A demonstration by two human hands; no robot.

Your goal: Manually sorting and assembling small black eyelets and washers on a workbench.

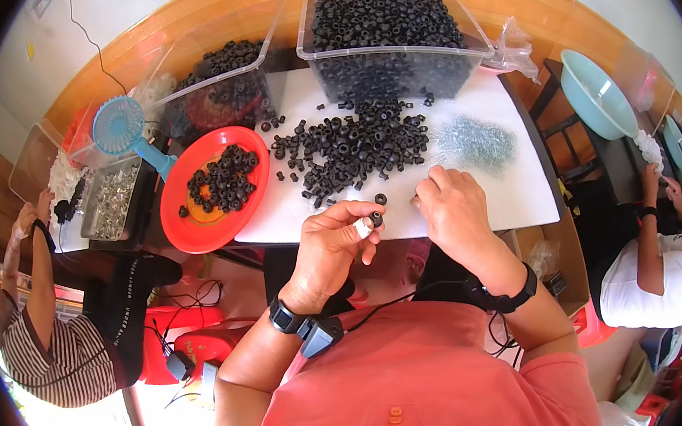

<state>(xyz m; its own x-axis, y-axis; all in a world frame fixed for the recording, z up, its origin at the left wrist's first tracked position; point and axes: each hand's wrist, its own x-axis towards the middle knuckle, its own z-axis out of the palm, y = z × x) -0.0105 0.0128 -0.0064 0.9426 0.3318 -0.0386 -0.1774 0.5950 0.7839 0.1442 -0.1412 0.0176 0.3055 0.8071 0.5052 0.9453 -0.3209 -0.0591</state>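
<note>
My left hand point(328, 245), white tape round its thumb, pinches a small black ring-shaped plastic part point(376, 218) at the front edge of the white board point(524, 189). One more black part point(380, 199) shows just above those fingertips. To the right, my right hand point(454, 213) has its fingers drawn together over the board; whatever they hold is hidden. Beyond it lies a heap of thin, shiny silvery metal pieces point(479, 144), too fine to make out singly. A wide pile of loose black plastic parts point(356, 145) spreads in front of both hands.
A clear bin point(389, 57) full of black parts stands at the back, with another clear bin point(213, 90) to its left. Left of the board are a red plate point(260, 160), a blue handheld fan point(119, 126) and a metal tray point(87, 209). Other people sit on both sides.
</note>
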